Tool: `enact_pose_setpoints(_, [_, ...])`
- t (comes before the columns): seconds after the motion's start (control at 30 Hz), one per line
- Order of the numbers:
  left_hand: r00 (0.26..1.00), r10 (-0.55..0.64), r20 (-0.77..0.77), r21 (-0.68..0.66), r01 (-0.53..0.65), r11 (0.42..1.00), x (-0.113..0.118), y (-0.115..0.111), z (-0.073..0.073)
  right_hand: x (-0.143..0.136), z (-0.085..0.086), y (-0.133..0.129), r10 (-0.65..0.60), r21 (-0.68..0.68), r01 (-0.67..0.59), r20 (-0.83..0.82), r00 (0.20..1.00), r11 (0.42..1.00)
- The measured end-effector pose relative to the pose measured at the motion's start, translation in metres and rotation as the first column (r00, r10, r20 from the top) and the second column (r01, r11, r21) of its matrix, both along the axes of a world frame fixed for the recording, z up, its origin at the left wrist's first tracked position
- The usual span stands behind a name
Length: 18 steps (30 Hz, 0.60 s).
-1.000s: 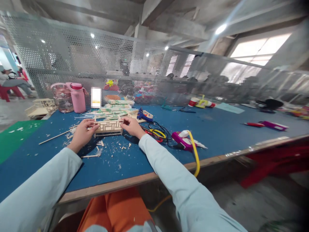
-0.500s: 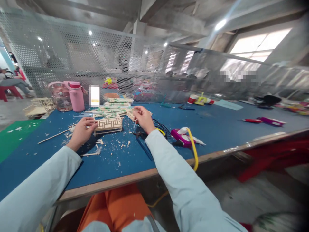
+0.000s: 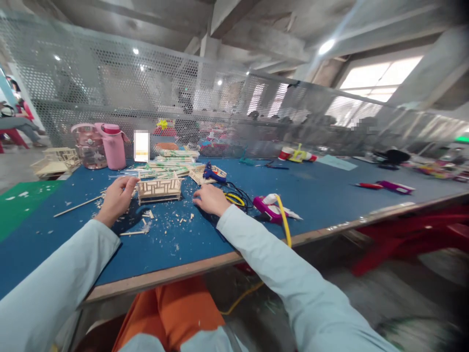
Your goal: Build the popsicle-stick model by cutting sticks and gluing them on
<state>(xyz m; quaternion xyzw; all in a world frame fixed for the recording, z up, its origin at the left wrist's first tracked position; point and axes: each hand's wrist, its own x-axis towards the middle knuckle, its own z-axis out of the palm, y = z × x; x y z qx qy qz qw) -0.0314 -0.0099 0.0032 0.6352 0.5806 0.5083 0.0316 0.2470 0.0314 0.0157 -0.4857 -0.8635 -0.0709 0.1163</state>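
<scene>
A small railing-like model (image 3: 160,189) made of thin wooden sticks stands upright on the blue table. At its left end my left hand (image 3: 116,198) is closed, with thumb and fingers pinching its upper corner. To the right of the model, my right hand (image 3: 211,199) is low over the table, its fingers curled around the pliers, which it mostly hides. Just behind that hand, a blue glue gun (image 3: 214,173) lies by a second flat stick piece (image 3: 198,175). Wood chips and short stick ends are scattered in front of the model.
Behind the model lie bundled sticks (image 3: 172,164) near a pink bottle (image 3: 114,146) and a clear jug (image 3: 90,149). To the right are a purple-and-white tool (image 3: 269,208) with a yellow cord and dark coiled cable. A perforated metal screen (image 3: 146,88) borders the table's back.
My right hand has come down and toward me, from the second stick piece to the pliers, uncovering the blue glue gun. My left hand stays at the model. The view has turned slightly right.
</scene>
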Motion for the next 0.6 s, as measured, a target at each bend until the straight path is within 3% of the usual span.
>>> enact_pose_setpoints(0.23, [0.999,0.020,-0.031,0.005,-0.020,1.000,0.000,0.002,0.000,-0.018,-0.008,0.015,0.060,-0.066,-0.058,0.029,0.998,0.996])
enact_pose_setpoints(0.37, [0.996,0.086,-0.001,0.089,-0.085,0.992,0.008,-0.003,0.004,-0.017,-0.004,0.014,0.126,-0.044,-0.138,-0.202,0.971,0.990])
enact_pose_setpoints(0.47, [0.994,0.110,0.009,0.173,-0.110,0.979,0.017,-0.009,0.007,-0.018,-0.004,0.014,0.194,0.001,-0.211,-0.398,0.897,0.977])
enact_pose_setpoints(0.6, [0.993,0.101,-0.069,0.277,-0.078,0.958,0.030,-0.017,0.007,-0.019,-0.008,0.017,0.249,-0.016,-0.305,-0.537,0.806,0.952])
